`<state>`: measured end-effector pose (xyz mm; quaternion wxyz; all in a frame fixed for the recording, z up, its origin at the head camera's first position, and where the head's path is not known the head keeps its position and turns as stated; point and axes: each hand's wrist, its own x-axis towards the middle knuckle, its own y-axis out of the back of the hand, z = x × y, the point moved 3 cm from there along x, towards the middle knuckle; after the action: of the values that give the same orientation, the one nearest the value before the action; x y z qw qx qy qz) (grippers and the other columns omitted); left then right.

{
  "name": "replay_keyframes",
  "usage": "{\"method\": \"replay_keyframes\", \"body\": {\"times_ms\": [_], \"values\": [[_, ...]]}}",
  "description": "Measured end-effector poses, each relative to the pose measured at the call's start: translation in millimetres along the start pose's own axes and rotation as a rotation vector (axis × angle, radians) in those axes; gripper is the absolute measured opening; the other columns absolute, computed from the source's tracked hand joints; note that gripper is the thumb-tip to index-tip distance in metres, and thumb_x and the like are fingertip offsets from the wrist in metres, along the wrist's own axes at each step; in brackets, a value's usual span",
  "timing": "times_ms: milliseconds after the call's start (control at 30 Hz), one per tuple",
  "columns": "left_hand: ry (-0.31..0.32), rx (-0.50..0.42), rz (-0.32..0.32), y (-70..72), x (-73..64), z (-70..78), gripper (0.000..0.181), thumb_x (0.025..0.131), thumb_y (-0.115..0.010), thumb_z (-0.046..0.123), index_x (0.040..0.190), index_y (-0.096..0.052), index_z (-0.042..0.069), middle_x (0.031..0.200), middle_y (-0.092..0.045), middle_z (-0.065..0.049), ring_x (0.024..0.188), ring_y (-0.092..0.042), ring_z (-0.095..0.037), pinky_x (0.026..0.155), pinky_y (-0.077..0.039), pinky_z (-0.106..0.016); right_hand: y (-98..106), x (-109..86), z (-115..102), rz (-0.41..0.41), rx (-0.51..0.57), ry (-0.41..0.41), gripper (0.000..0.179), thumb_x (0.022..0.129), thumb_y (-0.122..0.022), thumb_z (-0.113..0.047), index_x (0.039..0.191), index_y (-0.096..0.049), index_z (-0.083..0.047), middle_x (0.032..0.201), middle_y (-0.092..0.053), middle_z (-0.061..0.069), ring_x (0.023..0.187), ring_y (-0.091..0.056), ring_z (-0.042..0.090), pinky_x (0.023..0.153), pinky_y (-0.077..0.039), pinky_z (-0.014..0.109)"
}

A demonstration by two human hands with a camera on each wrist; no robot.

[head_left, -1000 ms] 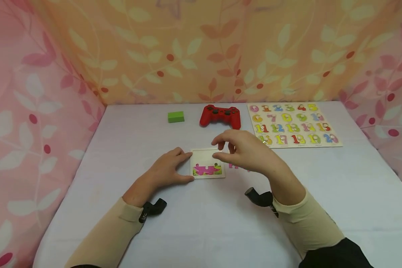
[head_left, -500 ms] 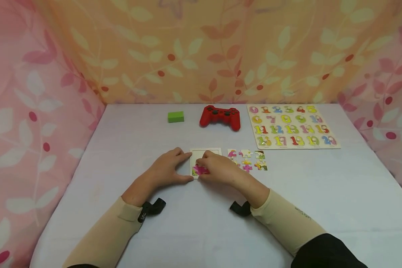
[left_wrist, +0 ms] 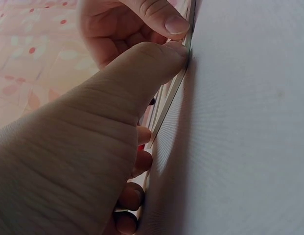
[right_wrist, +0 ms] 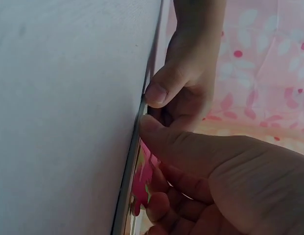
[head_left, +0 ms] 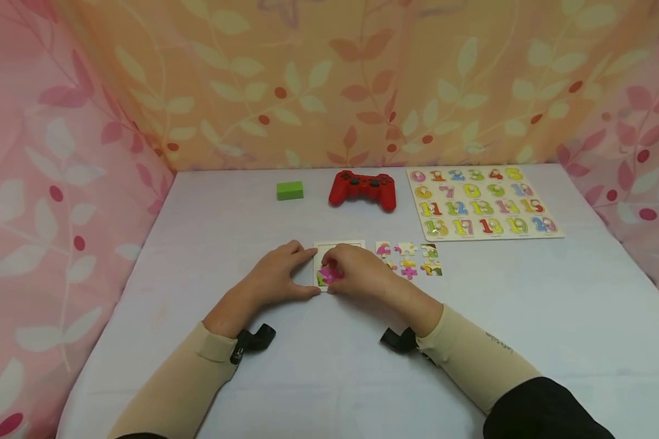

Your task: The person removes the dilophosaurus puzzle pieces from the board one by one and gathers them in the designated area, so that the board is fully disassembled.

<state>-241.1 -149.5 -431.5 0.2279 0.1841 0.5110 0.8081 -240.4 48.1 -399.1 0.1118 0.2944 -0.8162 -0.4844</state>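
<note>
A small white jigsaw puzzle tray [head_left: 357,242] lies on the table, with pink and green jigsaw pieces [head_left: 327,276] in its lower part. My left hand [head_left: 271,274] holds the tray's left side, thumb at the near corner and index finger farther up. My right hand [head_left: 362,274] bends over the tray and hides its right part. In the right wrist view its thumb is at the tray's near edge [right_wrist: 125,191], with the fingertips beside a pink piece [right_wrist: 142,186]. Several loose jigsaw pieces [head_left: 408,272] lie in rows just right of the tray.
A green block [head_left: 290,190] and a red game controller [head_left: 362,190] stand toward the back of the white-covered table [head_left: 329,378]. At the back right lies a number puzzle board [head_left: 486,204]. Leaf-patterned cloth [head_left: 307,85] encloses the far side and both flanks.
My right hand came down and left from above the tray's right side onto the pieces, uncovering the loose ones. Over the last half second it barely moves. The left hand stays put.
</note>
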Motion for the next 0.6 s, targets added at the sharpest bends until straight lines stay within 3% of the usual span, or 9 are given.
{"method": "replay_keyframes", "body": {"times_ms": [200,433,600], "values": [[0.002,0.005,-0.006,1.1,0.9,1.2,0.084,0.08,-0.083,0.054,0.148,-0.057,0.011,0.108,-0.052,0.002,0.092,-0.05,-0.015,0.077,-0.044,-0.032,0.6,0.0,-1.5,0.017,-0.007,0.009,0.045,0.082,-0.089,-0.026,0.12,-0.068,-0.013,0.106,-0.061,-0.001,0.096,-0.057,0.015,0.085,-0.05,0.032],[0.001,-0.005,0.002,1.8,0.0,1.7,0.082,0.08,-0.084,0.052,0.146,-0.058,0.01,0.106,-0.052,0.002,0.091,-0.05,-0.015,0.077,-0.043,-0.032,-2.2,1.1,1.5,-0.022,0.109,-0.035,0.044,0.082,-0.089,-0.022,0.116,-0.061,-0.016,0.091,-0.058,-0.003,0.087,-0.056,0.015,0.077,-0.049,0.032],[-0.007,-0.006,0.016,1.5,0.1,2.0,0.082,0.08,-0.084,0.051,0.146,-0.059,0.01,0.106,-0.052,0.002,0.09,-0.05,-0.015,0.076,-0.043,-0.031,-2.2,1.2,1.7,-0.016,0.123,-0.011,0.044,0.082,-0.088,-0.02,0.116,-0.061,-0.016,0.093,-0.06,-0.004,0.088,-0.056,0.014,0.079,-0.049,0.031]]}}
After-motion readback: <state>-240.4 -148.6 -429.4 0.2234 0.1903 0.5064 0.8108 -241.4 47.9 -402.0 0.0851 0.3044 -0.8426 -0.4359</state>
